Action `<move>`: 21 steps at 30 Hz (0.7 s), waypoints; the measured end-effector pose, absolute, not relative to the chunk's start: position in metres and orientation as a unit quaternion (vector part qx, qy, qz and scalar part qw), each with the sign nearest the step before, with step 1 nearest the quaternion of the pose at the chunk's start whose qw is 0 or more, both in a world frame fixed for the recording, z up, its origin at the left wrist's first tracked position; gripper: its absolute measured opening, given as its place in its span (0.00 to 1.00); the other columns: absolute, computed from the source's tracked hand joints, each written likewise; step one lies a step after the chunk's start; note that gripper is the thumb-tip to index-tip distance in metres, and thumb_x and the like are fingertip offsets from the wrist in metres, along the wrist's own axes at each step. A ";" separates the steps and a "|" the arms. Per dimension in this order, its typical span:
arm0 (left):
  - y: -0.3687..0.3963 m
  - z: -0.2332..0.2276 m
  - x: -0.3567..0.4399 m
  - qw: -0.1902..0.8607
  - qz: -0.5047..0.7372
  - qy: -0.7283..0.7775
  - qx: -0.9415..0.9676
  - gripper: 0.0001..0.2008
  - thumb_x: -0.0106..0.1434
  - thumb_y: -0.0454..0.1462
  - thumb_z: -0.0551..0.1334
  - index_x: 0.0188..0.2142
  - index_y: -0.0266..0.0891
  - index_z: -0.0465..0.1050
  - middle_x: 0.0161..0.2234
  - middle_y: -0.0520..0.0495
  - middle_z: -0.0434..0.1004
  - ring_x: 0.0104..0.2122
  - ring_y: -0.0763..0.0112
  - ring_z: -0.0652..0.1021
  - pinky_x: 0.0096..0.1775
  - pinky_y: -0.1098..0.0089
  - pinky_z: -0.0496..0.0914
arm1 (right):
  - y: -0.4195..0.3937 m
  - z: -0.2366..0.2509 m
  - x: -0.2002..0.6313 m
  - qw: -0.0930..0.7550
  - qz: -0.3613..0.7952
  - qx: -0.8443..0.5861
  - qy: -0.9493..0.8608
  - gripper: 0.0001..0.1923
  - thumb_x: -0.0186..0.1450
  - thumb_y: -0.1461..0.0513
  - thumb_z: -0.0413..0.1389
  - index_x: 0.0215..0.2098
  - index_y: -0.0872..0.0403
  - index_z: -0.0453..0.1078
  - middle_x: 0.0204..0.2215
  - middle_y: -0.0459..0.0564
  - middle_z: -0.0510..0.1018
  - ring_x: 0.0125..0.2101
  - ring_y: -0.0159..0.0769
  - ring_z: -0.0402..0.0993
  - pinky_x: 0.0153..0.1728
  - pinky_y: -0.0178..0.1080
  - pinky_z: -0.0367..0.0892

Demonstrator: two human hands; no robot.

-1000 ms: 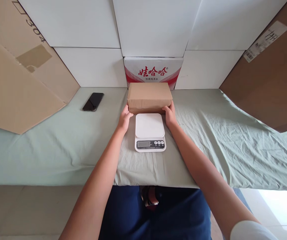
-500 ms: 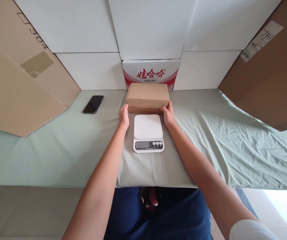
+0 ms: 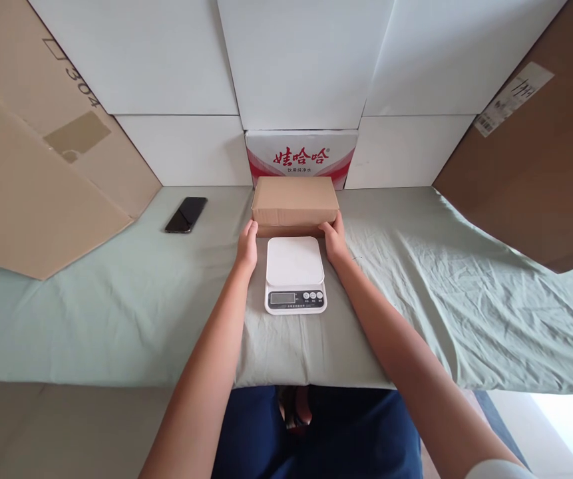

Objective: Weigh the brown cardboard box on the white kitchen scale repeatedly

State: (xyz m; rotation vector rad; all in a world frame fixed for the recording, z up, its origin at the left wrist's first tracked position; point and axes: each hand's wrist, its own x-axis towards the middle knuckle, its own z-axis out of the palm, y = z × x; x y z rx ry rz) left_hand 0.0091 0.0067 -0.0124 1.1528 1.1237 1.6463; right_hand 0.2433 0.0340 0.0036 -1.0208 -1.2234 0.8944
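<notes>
A brown cardboard box [image 3: 295, 194] sits behind the scale, gripped at both ends. My left hand [image 3: 247, 243] closes on its left end, thumb at the near corner. My right hand [image 3: 335, 239] holds the right end, with the thumb on the front face and other fingers round the side. Just in front of the box, between my forearms, lies a white kitchen scale [image 3: 295, 263] with a bare platform. Its dark control panel [image 3: 296, 299] faces me, with a grey display and round buttons. The far fingertips of my left hand are hidden by the box.
A black phone [image 3: 186, 215] lies at the left on the green cloth [image 3: 116, 313]. Behind the box stands a white and red carton [image 3: 300, 152] against white panels [image 3: 296, 60]. Large cardboard sheets flank the table, one at left [image 3: 41, 166] and one at right [image 3: 530, 173].
The whole scene has shifted slightly down in the picture as the camera tilts. Both hands keep their hold on the box, which stays behind the scale.
</notes>
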 end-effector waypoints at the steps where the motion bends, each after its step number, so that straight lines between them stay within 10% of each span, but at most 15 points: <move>1: 0.008 -0.013 0.009 0.406 0.654 0.448 0.456 0.30 0.65 0.60 0.60 0.55 0.42 0.77 0.60 0.41 0.78 0.65 0.54 0.73 0.66 0.58 0.64 | 0.033 0.004 0.243 0.610 0.386 -0.442 -0.532 0.24 0.54 0.62 0.54 0.50 0.46 0.67 0.55 0.47 0.75 0.55 0.47 0.66 0.63 0.56 0.62; 21: 0.003 -0.005 0.005 0.401 0.617 0.474 0.484 0.33 0.66 0.61 0.56 0.57 0.41 0.75 0.61 0.41 0.78 0.65 0.54 0.73 0.66 0.58 0.65 | 0.029 0.005 0.244 0.600 0.371 -0.450 -0.547 0.27 0.55 0.63 0.53 0.54 0.46 0.64 0.52 0.47 0.75 0.51 0.44 0.67 0.60 0.51 0.65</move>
